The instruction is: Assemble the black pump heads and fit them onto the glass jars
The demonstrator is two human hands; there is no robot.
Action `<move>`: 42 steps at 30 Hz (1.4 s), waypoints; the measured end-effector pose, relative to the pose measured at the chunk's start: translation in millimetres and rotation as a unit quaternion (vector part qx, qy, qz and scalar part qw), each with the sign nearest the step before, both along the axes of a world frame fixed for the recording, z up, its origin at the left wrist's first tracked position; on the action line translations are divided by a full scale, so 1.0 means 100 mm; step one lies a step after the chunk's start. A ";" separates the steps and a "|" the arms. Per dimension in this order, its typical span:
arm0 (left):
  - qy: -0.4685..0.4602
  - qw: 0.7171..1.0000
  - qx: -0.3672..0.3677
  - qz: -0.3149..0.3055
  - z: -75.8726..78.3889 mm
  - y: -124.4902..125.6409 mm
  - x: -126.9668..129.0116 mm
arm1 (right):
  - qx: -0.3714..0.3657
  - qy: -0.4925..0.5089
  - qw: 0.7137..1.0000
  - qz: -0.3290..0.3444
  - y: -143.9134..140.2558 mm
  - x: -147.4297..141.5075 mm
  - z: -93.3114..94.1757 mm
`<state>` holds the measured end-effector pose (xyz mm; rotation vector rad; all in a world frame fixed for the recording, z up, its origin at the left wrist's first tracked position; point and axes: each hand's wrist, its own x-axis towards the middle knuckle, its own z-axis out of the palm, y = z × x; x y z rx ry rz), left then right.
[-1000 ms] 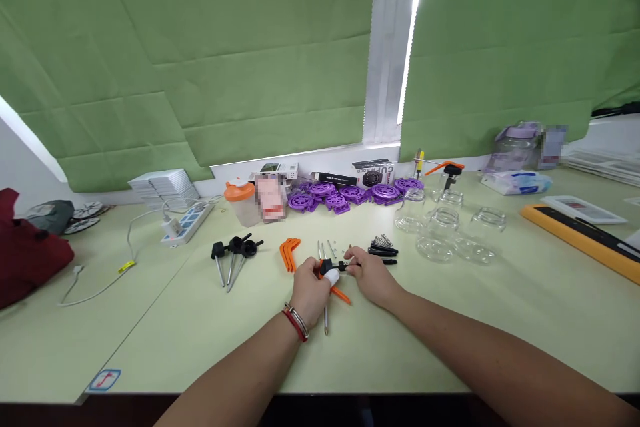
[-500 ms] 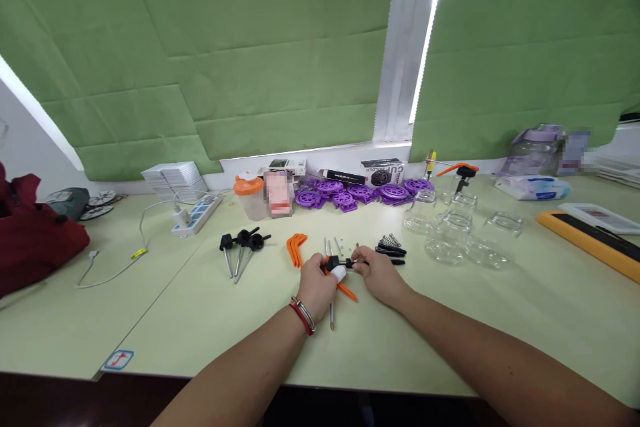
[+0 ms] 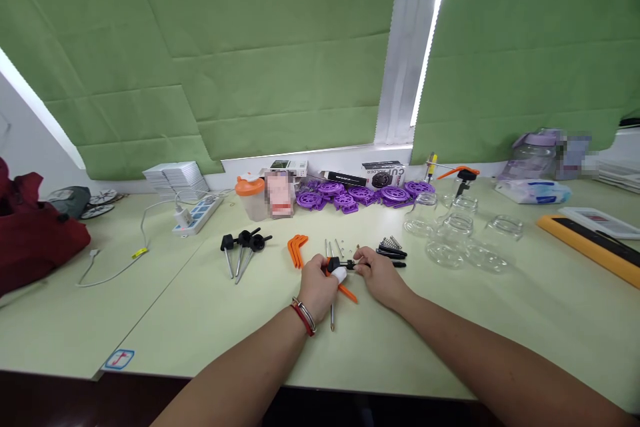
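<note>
My left hand (image 3: 319,288), its thumb wrapped in white, is closed around a black plastic fitting (image 3: 334,264) with an orange lever (image 3: 348,293) attached. A metal rod (image 3: 333,317) points toward me from beneath that hand. At the fitting's right end, the fingers of my right hand (image 3: 381,278) are pinched together; whatever small piece lies between them is hidden. Thin metal rods (image 3: 327,248) and tiny loose parts (image 3: 350,251) lie just beyond my hands. Springs (image 3: 391,242) and black plastic pieces (image 3: 393,253) rest by my right hand, and loose orange levers (image 3: 296,250) lie left of my left hand.
Black fittings with metal rods (image 3: 244,248) lie at left. Behind stand a lidded shaker cup (image 3: 251,199), purple plastic pieces (image 3: 345,196) and boxes (image 3: 384,175). Clear glass jars (image 3: 445,250) are at right, near an orange-handled black assembly (image 3: 466,175). A power strip (image 3: 200,215) sits back left.
Both hands keep almost the same hold on the black fitting. The whole view has shifted very slightly; nothing has plainly been picked up or put down.
</note>
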<state>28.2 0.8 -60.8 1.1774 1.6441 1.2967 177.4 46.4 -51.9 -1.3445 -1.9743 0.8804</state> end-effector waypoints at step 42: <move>0.046 0.999 0.019 0.003 0.03 0.03 -0.02 | 0.035 -0.050 0.998 0.029 0.01 -0.01 0.00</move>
